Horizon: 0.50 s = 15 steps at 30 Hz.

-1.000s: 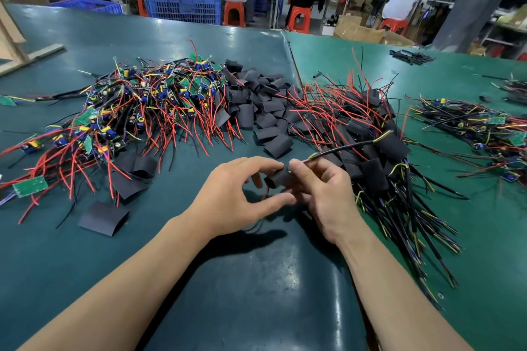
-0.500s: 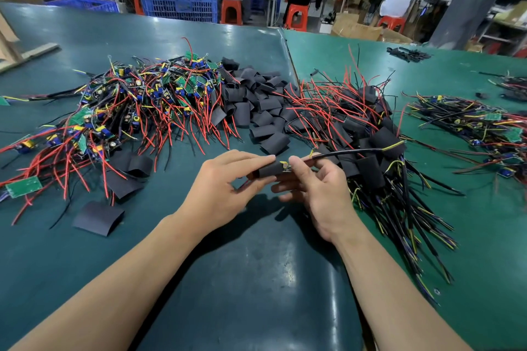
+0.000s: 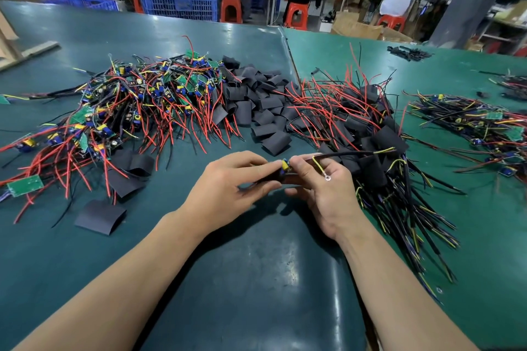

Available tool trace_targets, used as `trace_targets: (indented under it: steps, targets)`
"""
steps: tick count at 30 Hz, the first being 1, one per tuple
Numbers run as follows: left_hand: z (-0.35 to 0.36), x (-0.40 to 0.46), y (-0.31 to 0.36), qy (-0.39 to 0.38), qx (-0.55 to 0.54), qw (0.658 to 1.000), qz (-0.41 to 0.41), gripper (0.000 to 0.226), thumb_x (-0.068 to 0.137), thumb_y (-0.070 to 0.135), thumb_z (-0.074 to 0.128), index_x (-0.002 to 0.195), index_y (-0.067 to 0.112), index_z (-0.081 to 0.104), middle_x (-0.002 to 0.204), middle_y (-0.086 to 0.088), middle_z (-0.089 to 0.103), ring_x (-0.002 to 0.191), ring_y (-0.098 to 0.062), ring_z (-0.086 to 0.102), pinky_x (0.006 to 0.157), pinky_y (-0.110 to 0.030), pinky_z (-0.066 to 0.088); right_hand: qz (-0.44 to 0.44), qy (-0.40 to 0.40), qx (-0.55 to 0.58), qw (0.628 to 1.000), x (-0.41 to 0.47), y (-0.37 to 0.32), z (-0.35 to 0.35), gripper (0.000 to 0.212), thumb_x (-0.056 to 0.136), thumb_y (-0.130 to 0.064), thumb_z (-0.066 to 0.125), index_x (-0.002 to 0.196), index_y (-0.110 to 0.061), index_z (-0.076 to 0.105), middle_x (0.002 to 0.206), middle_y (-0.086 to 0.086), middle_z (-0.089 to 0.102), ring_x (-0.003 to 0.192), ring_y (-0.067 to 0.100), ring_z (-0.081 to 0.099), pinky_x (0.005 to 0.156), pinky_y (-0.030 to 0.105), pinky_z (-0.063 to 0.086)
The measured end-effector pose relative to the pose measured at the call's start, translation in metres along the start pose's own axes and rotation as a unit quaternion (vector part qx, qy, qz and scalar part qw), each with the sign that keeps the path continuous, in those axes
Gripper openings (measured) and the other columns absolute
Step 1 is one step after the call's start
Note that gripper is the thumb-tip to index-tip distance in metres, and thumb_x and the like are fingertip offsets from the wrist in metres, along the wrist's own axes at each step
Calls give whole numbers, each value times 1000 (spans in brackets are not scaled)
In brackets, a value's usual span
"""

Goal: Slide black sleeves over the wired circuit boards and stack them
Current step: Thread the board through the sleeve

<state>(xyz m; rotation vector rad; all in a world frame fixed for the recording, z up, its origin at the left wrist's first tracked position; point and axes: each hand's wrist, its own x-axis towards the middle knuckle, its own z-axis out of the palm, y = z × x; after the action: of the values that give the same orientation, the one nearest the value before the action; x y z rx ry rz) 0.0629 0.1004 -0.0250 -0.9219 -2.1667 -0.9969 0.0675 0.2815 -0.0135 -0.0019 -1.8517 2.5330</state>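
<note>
My left hand (image 3: 225, 189) and my right hand (image 3: 325, 188) meet above the green table and both pinch one wired circuit board (image 3: 285, 165), its yellow and blue parts showing between the fingertips. A black sleeve (image 3: 286, 178) lies round it under my fingers, mostly hidden. Its black cable (image 3: 356, 153) runs off to the right over my right hand. A heap of bare boards with red wires (image 3: 137, 105) lies at the left. Loose black sleeves (image 3: 256, 100) are piled behind my hands. Sleeved boards (image 3: 370, 134) are stacked at the right.
Flat single sleeves (image 3: 99, 217) lie at the near left. Another bundle of wired boards (image 3: 479, 120) sits at the far right. A seam (image 3: 288, 54) joins two green tables. People on red stools work at benches behind, beside a blue crate (image 3: 179, 0).
My hands have drawn closer together around the board, and the sleeve has slid along it. The board's yellow and blue end now shows between my fingertips.
</note>
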Motion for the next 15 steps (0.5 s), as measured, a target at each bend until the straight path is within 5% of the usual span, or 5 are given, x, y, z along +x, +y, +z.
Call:
trace_targets:
  steps: [7, 15]
  targets:
    - [-4, 0, -3, 7, 175, 984, 24, 36, 80, 23, 75, 113, 6, 73, 101, -4, 73, 82, -30, 65, 71, -45, 53, -13, -7, 1, 1000, -1, 1, 1, 5, 84, -5, 70, 80, -8, 69, 81, 14, 74, 73, 27, 74, 58, 25, 55]
    - [-2, -4, 0, -4, 67, 998, -18, 37, 79, 9, 74, 115, 2, 71, 102, -5, 73, 79, -27, 65, 74, -40, 56, -59, 1, -49, 997, -4, 0, 4, 5, 84, -9, 72, 80, -8, 69, 74, 11, 73, 70, 25, 74, 55, 27, 56]
